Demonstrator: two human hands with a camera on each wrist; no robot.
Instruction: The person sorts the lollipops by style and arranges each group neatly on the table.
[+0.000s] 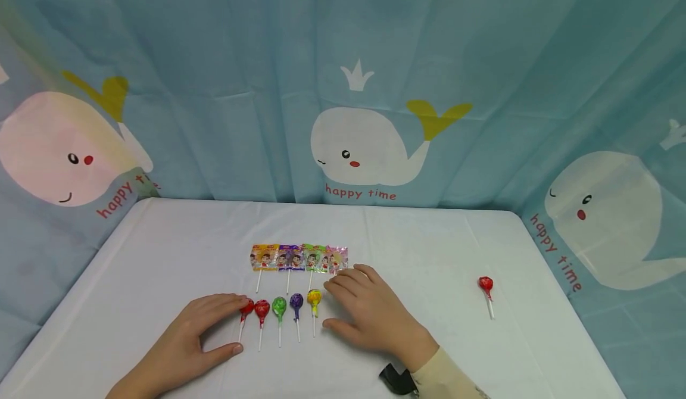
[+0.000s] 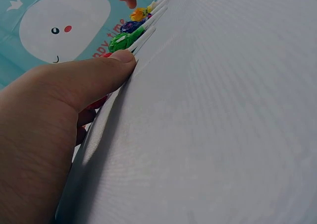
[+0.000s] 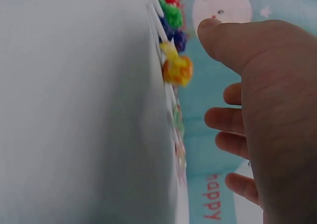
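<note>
On the white cloth a row of round lollipops runs left to right: two red ones, a green lollipop (image 1: 279, 306), a purple lollipop (image 1: 296, 302) and a yellow lollipop (image 1: 314, 298), sticks toward me. My left hand (image 1: 184, 342) rests at the row's left end, its fingertips at the top of the leftmost red lollipop (image 1: 246, 308) and the thumb lower, near its stick. Beside it lies the second red lollipop (image 1: 262, 309). My right hand (image 1: 370, 312) hovers just right of the yellow one, fingers relaxed and holding nothing, its fingertips overlapping the pink packet's lower edge.
Behind the row lie flat wrapped lollipops: an orange packet (image 1: 265, 257), a purple packet (image 1: 291, 257), a green packet (image 1: 314, 258) and a pink packet (image 1: 337, 258). A lone red lollipop (image 1: 485, 284) lies far right. A blue whale-print curtain (image 1: 257, 89) surrounds the table.
</note>
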